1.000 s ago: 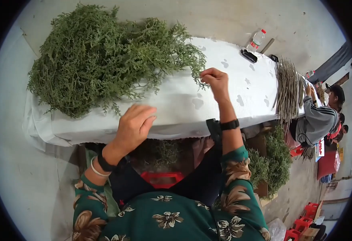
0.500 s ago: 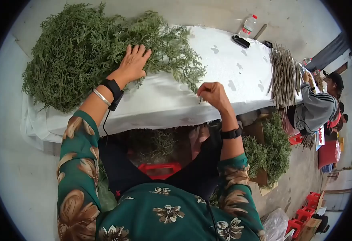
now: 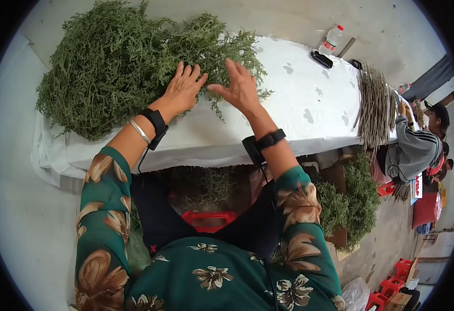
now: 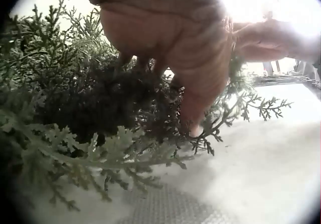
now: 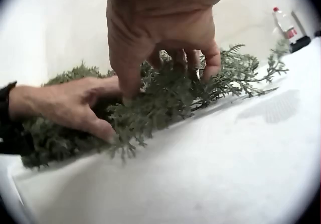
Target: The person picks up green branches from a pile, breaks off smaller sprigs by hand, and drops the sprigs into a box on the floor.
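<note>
A big heap of green artificial-looking cypress sprigs [image 3: 97, 72] lies on the white-covered table [image 3: 299, 122]. On the heap's front right part rests my left hand [image 3: 181, 92], its fingers spread over the leaves. In the left wrist view its fingertips sink into the dark foliage [image 4: 95, 98] and are partly hidden. My right hand [image 3: 241, 89] is spread over the loose sprigs at the heap's right end. Seen from the right wrist, its thumb and fingers reach down on both sides of a leafy sprig [image 5: 170, 91], beside the left hand [image 5: 65, 108].
Bundled brown stems [image 3: 374, 109] lie across the table's right part, near a water bottle [image 3: 332, 40] and a black case [image 3: 321, 59]. More greenery [image 3: 359, 202] stands in a box below on the right. Another person [image 3: 418, 145] sits farther along. A red stool [image 3: 206, 220] is under the table.
My left hand went up onto the heap and stays there. The right hand, earlier with bent fingers at the sprig tips, has moved left over the sprigs and spread its fingers.
</note>
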Demonstrator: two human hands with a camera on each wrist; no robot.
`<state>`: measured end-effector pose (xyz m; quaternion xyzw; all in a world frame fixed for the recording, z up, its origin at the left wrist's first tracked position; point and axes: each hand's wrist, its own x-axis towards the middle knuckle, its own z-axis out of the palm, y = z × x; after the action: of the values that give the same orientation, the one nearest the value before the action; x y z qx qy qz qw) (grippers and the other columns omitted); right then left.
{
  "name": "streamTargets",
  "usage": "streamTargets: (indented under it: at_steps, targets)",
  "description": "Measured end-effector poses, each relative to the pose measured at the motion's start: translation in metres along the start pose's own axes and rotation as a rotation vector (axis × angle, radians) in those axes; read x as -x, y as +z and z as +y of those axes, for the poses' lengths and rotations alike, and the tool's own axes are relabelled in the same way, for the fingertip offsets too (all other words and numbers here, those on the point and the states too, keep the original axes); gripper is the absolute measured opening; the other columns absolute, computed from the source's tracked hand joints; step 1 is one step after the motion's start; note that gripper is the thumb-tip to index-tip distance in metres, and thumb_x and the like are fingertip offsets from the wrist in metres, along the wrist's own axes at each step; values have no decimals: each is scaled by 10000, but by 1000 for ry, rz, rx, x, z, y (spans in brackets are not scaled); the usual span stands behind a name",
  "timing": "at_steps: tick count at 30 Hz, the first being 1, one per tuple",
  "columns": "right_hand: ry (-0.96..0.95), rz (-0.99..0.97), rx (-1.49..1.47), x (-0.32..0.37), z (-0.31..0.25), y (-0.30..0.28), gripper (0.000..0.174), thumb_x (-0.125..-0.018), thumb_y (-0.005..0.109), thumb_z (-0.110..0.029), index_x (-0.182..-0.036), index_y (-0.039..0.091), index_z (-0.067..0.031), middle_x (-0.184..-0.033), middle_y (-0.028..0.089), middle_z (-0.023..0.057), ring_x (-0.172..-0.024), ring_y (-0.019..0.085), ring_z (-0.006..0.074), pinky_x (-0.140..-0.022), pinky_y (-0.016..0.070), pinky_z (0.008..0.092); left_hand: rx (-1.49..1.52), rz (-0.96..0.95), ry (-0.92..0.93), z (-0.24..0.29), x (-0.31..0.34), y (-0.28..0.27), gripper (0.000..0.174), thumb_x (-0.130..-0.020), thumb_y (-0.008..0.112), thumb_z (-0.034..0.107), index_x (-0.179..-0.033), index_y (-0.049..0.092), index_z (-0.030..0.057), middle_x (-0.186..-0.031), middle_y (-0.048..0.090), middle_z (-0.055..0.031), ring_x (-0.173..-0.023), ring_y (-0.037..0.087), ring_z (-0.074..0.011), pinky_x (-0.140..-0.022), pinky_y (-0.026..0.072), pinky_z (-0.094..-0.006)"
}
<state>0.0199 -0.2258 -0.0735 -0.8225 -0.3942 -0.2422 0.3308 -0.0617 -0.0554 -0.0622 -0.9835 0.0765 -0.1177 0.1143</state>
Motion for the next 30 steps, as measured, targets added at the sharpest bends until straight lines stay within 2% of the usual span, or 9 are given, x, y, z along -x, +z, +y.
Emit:
streamTargets:
  at_steps: [6, 9, 13, 15, 20, 22, 23, 26, 30]
  targets:
    - [101, -282, 263, 17, 22, 10, 294, -796, 552, -136, -1090, 538, -140, -1033, 565, 123, -949, 567, 302, -675, 496, 437, -81, 128, -4, -23, 2, 12, 779, -654, 635, 22, -1368, 328, 72, -1360, 327, -211, -1245, 335, -335, -1090, 149, -522]
    - [-26, -233, 275, 25, 38, -10, 213, -783, 508, -77, -972, 567, -156, -885, 577, 72, -863, 593, 292, -604, 511, 417, -29, 157, -13, -45, -4, 12, 785, -692, 569, -51, -1403, 277, 109, -1395, 293, -193, -1271, 323, -326, -1081, 152, -546]
    - [4, -142, 299, 27, 56, -35, 253, -741, 517, -34, -938, 612, -162, -799, 586, 62, -825, 595, 283, -656, 497, 390, -131, 168, 101, -65, 2, 3, 829, -713, 513, -111, -1436, 219, 169, -1436, 251, -163, -1312, 280, -318, -1065, 171, -571]
    - [77, -88, 371, 23, 67, -58, 178, -735, 529, -41, -830, 629, -153, -779, 572, 84, -787, 593, 288, -626, 477, 384, -187, 178, 162, -73, 5, 4, 848, -714, 502, -123, -1444, 203, 189, -1448, 238, -152, -1326, 262, -316, -1059, 180, -578]
    - [374, 90, 406, 54, 170, -103, 92, -730, 553, -52, -756, 620, -109, -768, 588, 69, -697, 597, 267, -577, 445, 380, -272, 231, -17, -114, 6, 11, 807, -735, 492, -117, -1427, 257, 226, -1462, 221, -131, -1347, 224, -311, -1025, 230, -597]
    - [569, 256, -324, 79, 214, -113, 56, -751, 594, -83, -798, 624, -78, -806, 615, 36, -643, 588, 207, -519, 426, 356, -371, 159, -59, -127, 4, 24, 765, -750, 508, -89, -1414, 293, 224, -1462, 219, -128, -1342, 226, -316, -1004, 259, -604]
    - [562, 257, -316, 82, 215, -117, 56, -751, 594, -83, -798, 624, -78, -806, 615, 36, -643, 588, 207, -519, 426, 356, -367, 167, -62, -130, -3, 25, 765, -750, 508, -89, -1414, 293, 224, -1462, 219, -128, -1342, 226, -316, -1004, 259, -604]
    - [1176, 422, -696, 92, 213, -133, 141, -775, 637, -137, -900, 635, -74, -870, 632, 24, -647, 584, 151, -496, 417, 308, -422, -83, -359, -141, -28, 16, 685, -769, 538, -35, -1384, 353, 202, -1453, 227, -149, -1332, 222, -345, -986, 271, -618]
    - [1067, 578, -1271, 98, 227, -174, 195, -807, 639, -158, -995, 624, -107, -899, 638, 37, -673, 591, 142, -539, 429, 281, -480, -81, -452, -122, -53, 30, 615, -788, 554, 30, -1360, 388, 181, -1428, 255, -179, -1314, 233, -374, -991, 253, -624]
